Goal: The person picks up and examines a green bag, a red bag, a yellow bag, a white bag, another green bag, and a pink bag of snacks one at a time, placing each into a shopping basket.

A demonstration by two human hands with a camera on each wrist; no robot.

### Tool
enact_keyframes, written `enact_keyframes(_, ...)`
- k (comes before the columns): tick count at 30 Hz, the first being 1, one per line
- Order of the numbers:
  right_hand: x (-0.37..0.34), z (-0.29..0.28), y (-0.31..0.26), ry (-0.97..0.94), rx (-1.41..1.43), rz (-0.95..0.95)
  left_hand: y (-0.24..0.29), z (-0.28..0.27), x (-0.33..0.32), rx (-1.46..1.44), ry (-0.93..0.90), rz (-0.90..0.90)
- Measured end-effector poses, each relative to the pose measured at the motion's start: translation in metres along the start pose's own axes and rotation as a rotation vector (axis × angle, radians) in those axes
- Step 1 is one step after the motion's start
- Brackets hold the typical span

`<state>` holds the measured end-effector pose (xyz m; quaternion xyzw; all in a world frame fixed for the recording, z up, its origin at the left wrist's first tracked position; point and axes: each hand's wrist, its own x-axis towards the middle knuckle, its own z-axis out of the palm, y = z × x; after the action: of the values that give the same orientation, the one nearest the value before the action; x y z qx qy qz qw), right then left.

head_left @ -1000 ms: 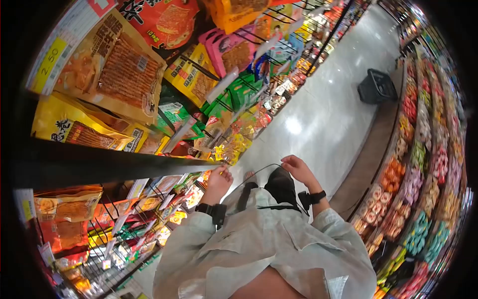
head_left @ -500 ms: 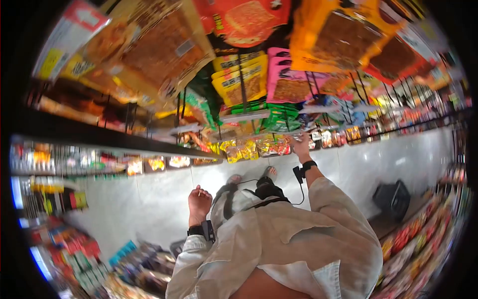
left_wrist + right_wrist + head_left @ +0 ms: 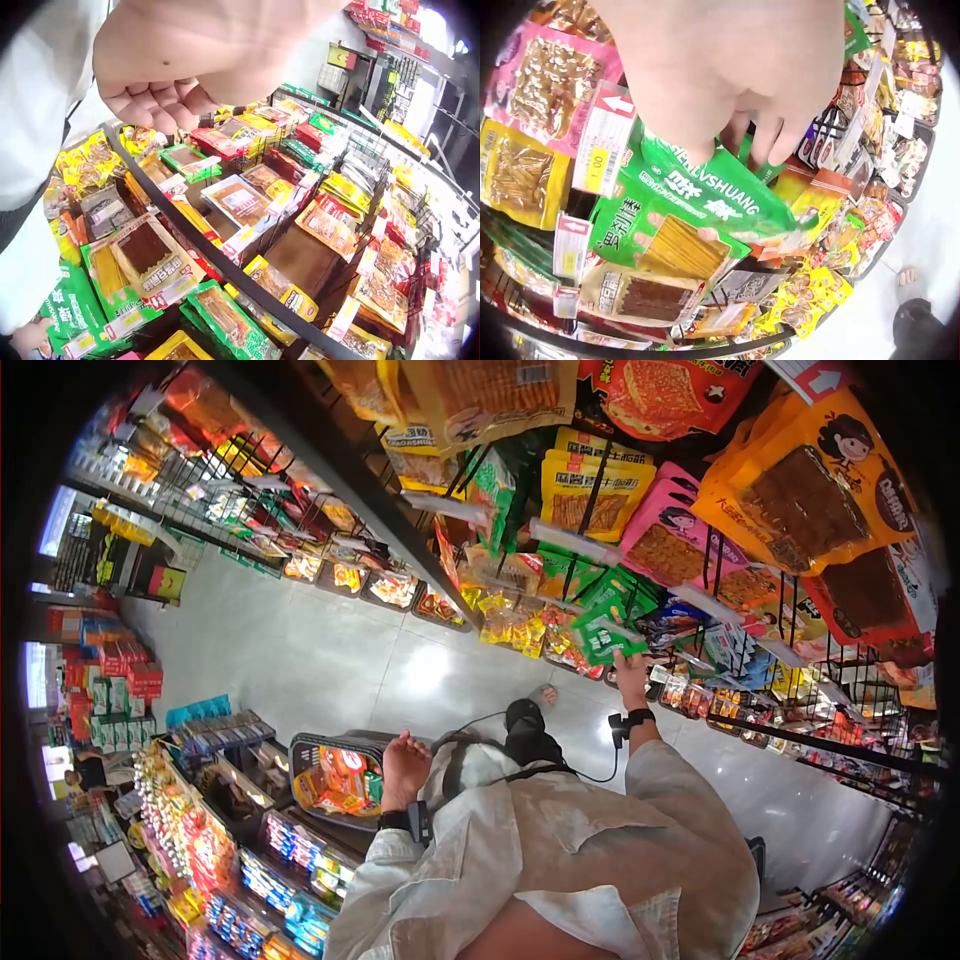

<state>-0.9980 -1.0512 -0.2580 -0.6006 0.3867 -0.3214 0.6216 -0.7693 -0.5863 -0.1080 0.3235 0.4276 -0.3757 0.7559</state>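
Note:
My right hand (image 3: 631, 678) pinches a green snack packet (image 3: 603, 638) by its edge, in front of the hanging rack. In the right wrist view the thumb lies over that green packet (image 3: 697, 184), with the other fingers bent behind it. Below it there, a flatter green bag of yellow sticks (image 3: 679, 247) hangs on the rack. Nothing is in my left hand (image 3: 405, 765), which hangs with loosely curled fingers beside my body. From the left wrist camera, the same left hand (image 3: 187, 52) overlaps the shelves of packets.
A dark basket (image 3: 297, 772) with several packets inside stands at the left, behind my left hand. Pink packets (image 3: 668, 540) and yellow packets (image 3: 590, 500) hang on hooks above the right hand. A black rack post (image 3: 340, 470) slants between the two rack sections. Grey floor (image 3: 330, 650) runs below.
My view has turned along the rack, and the basket with packets has come into sight at left. The right hand, near the lower shelf half a second ago, now holds the green packet.

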Motion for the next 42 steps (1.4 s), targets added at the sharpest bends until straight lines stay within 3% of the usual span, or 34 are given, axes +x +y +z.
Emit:
enact_keyframes(3,-0.026,0.000,-0.008,-0.008,-0.037,0.288,-0.006,-0.008,0.004,0.024,-0.012,-0.028)
enact_keyframes(4,-0.035,0.004,-0.009,-0.014,-0.138,0.239,-0.007,-0.011,0.005,0.041,-0.012,-0.037)
enact_keyframes(11,-0.121,0.028,-0.011,-0.022,-0.130,0.415,0.006,-0.063,-0.020,0.234,-0.120,0.010)
enact_keyframes(15,-0.202,0.078,-0.087,-0.047,-0.076,0.326,0.016,-0.111,-0.036,0.436,-0.269,0.128)
enact_keyframes(16,-0.216,0.081,-0.098,-0.156,-0.152,0.312,0.014,-0.121,-0.046,0.481,-0.315,0.161)
enact_keyframes(19,-0.260,0.111,-0.139,-0.297,-0.138,0.304,0.005,-0.123,-0.082,0.832,-0.344,0.363)
enact_keyframes(22,-0.292,0.139,-0.186,-0.528,-0.168,0.296,-0.012,-0.126,-0.101,1.083,-0.401,0.740)
enact_keyframes(25,-0.318,0.159,-0.218,-0.674,-0.120,0.260,-0.012,-0.116,-0.134,1.076,-0.584,0.669)
enact_keyframes(26,-0.326,0.166,-0.224,-0.715,-0.094,0.244,-0.004,-0.110,-0.150,1.060,-0.632,0.393)
enact_keyframes(29,-0.353,0.185,-0.227,-0.506,0.368,0.534,-0.019,-0.126,-0.146,0.966,-0.675,0.387)
enact_keyframes(30,-0.361,0.186,-0.222,-0.530,0.387,0.543,-0.023,-0.126,-0.151,0.958,-0.672,0.405)
enact_keyframes(33,-0.372,0.167,-0.208,-0.741,-0.028,0.347,-0.043,-0.124,-0.163,0.958,-0.675,0.447)
enact_keyframes(39,-0.379,0.117,-0.199,-0.672,0.028,0.373,-0.105,-0.147,-0.147,1.201,-0.586,0.627)
enact_keyframes(41,-0.382,0.100,-0.189,-0.685,0.028,0.395,-0.120,-0.136,-0.175,1.246,-0.525,0.537)
enact_keyframes(42,-0.382,0.094,-0.183,-0.693,0.031,0.415,-0.132,-0.147,-0.171,1.278,-0.383,0.534)
